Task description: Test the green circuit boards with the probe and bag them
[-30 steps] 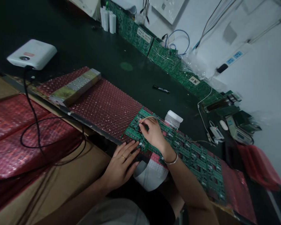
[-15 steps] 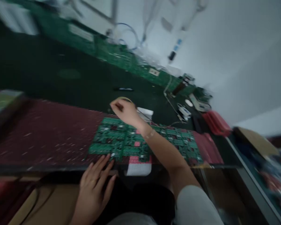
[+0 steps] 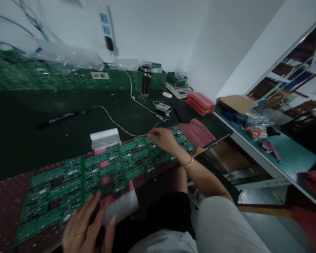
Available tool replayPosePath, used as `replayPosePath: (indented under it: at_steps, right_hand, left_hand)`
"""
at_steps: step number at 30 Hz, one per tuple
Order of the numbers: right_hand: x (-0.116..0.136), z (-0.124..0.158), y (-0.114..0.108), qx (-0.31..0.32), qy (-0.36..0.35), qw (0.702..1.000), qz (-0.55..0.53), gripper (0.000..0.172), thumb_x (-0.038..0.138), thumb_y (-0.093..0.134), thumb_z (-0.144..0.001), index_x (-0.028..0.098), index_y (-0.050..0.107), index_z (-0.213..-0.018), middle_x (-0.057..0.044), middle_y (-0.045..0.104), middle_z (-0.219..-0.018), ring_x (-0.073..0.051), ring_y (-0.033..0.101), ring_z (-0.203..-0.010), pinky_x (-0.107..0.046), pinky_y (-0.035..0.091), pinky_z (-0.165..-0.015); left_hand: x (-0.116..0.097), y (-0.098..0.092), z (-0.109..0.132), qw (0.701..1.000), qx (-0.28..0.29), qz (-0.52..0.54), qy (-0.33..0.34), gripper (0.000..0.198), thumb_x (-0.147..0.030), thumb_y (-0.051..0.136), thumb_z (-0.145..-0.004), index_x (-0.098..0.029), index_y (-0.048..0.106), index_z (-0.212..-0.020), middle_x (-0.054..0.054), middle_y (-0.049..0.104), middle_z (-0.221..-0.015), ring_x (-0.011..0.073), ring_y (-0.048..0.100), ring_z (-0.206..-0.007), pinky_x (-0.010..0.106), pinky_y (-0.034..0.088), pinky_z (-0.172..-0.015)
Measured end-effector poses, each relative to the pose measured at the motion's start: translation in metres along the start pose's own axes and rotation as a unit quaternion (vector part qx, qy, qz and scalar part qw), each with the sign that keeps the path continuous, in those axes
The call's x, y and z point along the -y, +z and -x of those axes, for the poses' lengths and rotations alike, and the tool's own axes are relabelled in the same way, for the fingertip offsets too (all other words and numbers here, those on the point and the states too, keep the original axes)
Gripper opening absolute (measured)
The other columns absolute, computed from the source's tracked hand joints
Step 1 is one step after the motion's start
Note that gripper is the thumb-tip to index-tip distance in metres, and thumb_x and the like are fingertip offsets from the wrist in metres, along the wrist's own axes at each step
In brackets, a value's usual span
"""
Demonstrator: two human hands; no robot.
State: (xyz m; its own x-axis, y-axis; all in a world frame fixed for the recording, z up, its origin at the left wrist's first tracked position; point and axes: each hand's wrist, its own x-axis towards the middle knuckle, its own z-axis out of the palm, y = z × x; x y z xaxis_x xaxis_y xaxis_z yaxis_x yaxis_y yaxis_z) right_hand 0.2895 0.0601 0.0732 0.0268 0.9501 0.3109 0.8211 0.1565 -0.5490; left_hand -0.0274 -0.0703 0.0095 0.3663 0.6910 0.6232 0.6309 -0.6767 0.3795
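Writing shows only on a small white label (image 3: pixel 99 75) on the upright stack (image 3: pixel 55 79) at the back, too blurred to read; left hand (image 3: pixel 88 228) lies flat and released, fingers spread, at the near edge of the boards (image 3: pixel 68 182) on the worktop (image 3: pixel 28 119); right hand (image 3: pixel 164 138) is stretched forward, fingers curled down on the boards' far end, where a thin cable (image 3: pixel 113 122) meets it; whether it grips the cable cannot be told.
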Motion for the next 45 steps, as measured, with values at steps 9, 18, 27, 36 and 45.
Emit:
replayPosePath:
  at_steps: [9,18,27,36,45]
  right_hand:
    - [-0.187,-0.023,-0.084,-0.098,0.277,0.942,0.160,0.055,0.020,0.068,-0.088,-0.003,0.049,-0.135,-0.027,0.069,-0.112,-0.031,0.066,-0.111,-0.037,0.049,-0.096]
    - [-0.240,0.018,-0.123,-0.133,0.286,0.920,0.235,0.078,0.047,0.074,-0.084,0.002,0.046,-0.142,-0.032,0.059,-0.128,-0.041,0.058,-0.120,-0.051,0.046,-0.095]
    - [-0.266,0.058,-0.165,-0.051,0.329,0.940,0.074,0.028,0.041,0.069,-0.084,0.020,0.059,-0.069,-0.003,0.065,-0.068,-0.018,0.061,-0.067,-0.028,0.041,-0.065]
    - [-0.197,0.052,-0.128,-0.086,0.174,0.952,-0.237,0.050,0.068,0.060,-0.080,0.020,0.056,-0.069,0.004,0.050,-0.057,-0.012,0.042,-0.054,-0.024,0.033,-0.052]
    - [-0.155,0.062,-0.068,-0.073,0.027,0.990,-0.120,0.025,0.036,0.060,-0.091,0.019,0.063,-0.072,0.000,0.063,-0.067,-0.014,0.056,-0.064,-0.024,0.043,-0.063]
  left_hand:
    - [-0.084,0.107,-0.145,0.974,0.131,0.016,0.186,0.034,-0.033,0.047,-0.101,-0.021,0.060,-0.131,0.011,0.058,-0.144,0.0287,0.052,-0.135,0.054,0.041,-0.115]
    - [-0.091,0.245,-0.212,0.943,0.292,-0.068,0.144,0.099,-0.081,0.054,-0.082,-0.008,0.049,-0.148,0.029,0.037,-0.157,0.0462,0.032,-0.148,0.061,0.031,-0.115]
    - [-0.140,0.276,-0.233,0.924,0.366,-0.069,0.080,0.089,-0.068,0.055,-0.091,-0.008,0.038,-0.155,0.030,0.022,-0.162,0.0468,0.019,-0.152,0.062,0.029,-0.118]
    - [-0.155,0.286,-0.238,0.939,0.341,0.032,-0.024,0.086,-0.061,0.071,-0.078,-0.015,0.050,-0.148,0.022,0.026,-0.164,0.0430,0.016,-0.154,0.062,0.019,-0.123]
    - [-0.100,0.293,-0.235,0.948,0.078,0.183,-0.247,0.033,-0.026,0.039,-0.098,-0.016,0.054,-0.125,0.016,0.064,-0.125,0.0242,0.062,-0.121,0.043,0.050,-0.104]
